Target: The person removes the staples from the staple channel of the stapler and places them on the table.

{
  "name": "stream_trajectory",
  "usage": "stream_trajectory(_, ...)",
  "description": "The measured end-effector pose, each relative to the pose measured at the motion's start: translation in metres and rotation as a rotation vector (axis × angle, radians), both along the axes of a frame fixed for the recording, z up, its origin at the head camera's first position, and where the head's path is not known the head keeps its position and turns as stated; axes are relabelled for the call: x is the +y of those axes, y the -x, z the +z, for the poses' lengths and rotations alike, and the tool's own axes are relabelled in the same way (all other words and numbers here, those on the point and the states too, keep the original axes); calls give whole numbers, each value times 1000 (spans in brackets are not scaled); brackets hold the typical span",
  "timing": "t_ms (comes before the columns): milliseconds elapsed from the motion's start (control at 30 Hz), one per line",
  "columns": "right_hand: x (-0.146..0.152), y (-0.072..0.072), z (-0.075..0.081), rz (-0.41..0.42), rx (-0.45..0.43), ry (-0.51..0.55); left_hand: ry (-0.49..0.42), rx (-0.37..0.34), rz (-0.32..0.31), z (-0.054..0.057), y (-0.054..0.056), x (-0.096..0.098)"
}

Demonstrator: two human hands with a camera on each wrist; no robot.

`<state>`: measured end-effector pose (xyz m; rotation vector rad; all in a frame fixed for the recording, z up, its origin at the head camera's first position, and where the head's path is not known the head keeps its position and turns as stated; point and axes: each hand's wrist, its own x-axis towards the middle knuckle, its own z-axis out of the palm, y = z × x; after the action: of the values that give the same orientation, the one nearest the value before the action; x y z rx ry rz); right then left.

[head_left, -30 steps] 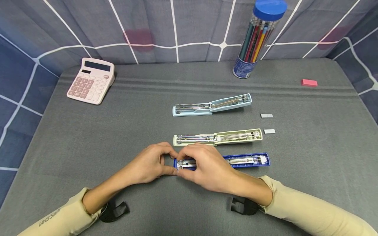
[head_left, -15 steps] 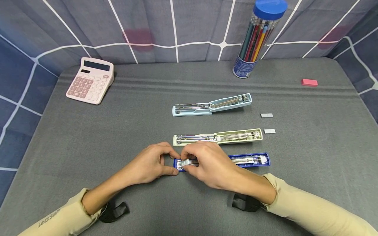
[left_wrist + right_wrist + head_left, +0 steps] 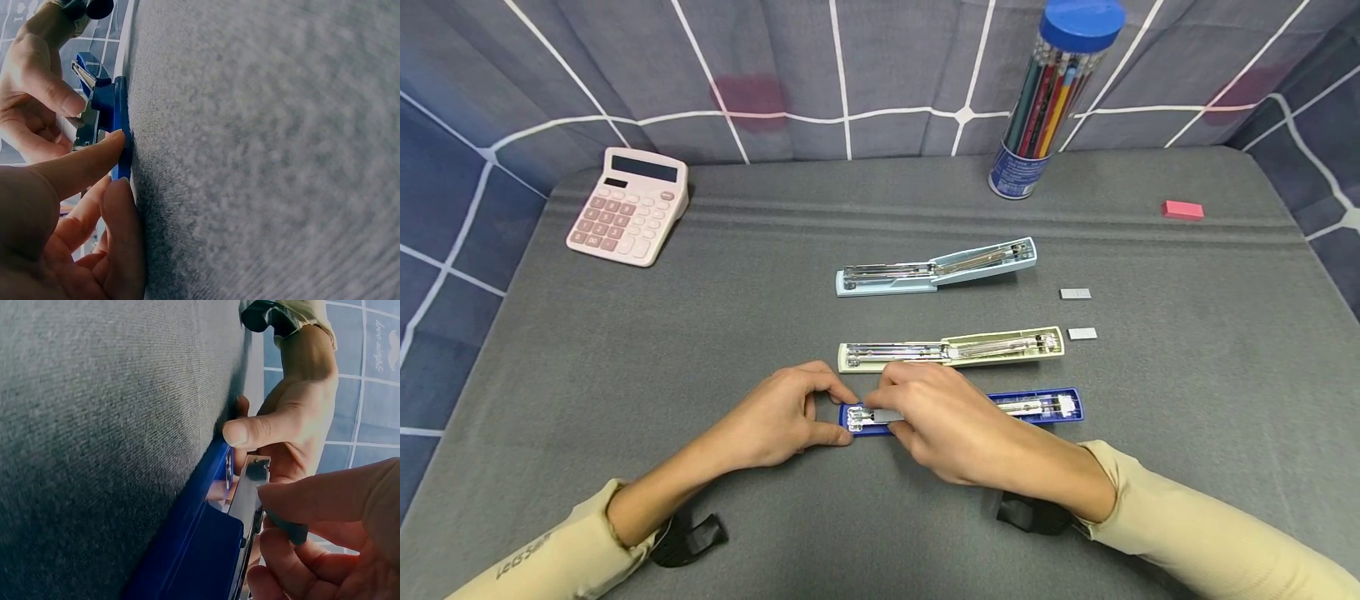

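A dark blue stapler [image 3: 1073, 393] lies opened out flat, its metal magazine facing up. My left hand [image 3: 778, 417] holds the stapler's left end between thumb and fingers. Over the magazine, my right hand [image 3: 947, 427] pinches a small grey strip of staples [image 3: 887, 415] and hides the stapler's middle. In the right wrist view this strip [image 3: 289, 530] is tilted beside the metal magazine [image 3: 245, 500]; whether it touches the magazine I cannot tell. Just behind lies a pale green stapler [image 3: 1006, 346], also opened out, and farther back a light blue stapler [image 3: 887, 285] in the same state.
Two more staple strips [image 3: 1075, 294] lie right of the staplers. A pink calculator [image 3: 628, 207] sits at the back left. At the back stands a tall tub of pencils [image 3: 1037, 108] with a blue lid; a pink eraser [image 3: 1183, 210] lies to its right.
My right hand has drawn back slightly to the right along the magazine. The staple strip, hidden at first, now shows between its fingers. My left hand keeps its place on the stapler's end.
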<state>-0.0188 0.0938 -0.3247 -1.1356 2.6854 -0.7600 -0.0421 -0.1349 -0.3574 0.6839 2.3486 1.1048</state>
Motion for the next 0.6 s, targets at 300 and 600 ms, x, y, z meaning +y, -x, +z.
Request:
stream_trajectory(300, 6, -1, 2, -12, -6, -15, 3, 7, 2, -1, 0, 0)
stream_trajectory(600, 22, 0, 19, -79, -52, 19, 5, 12, 0, 0, 0, 0)
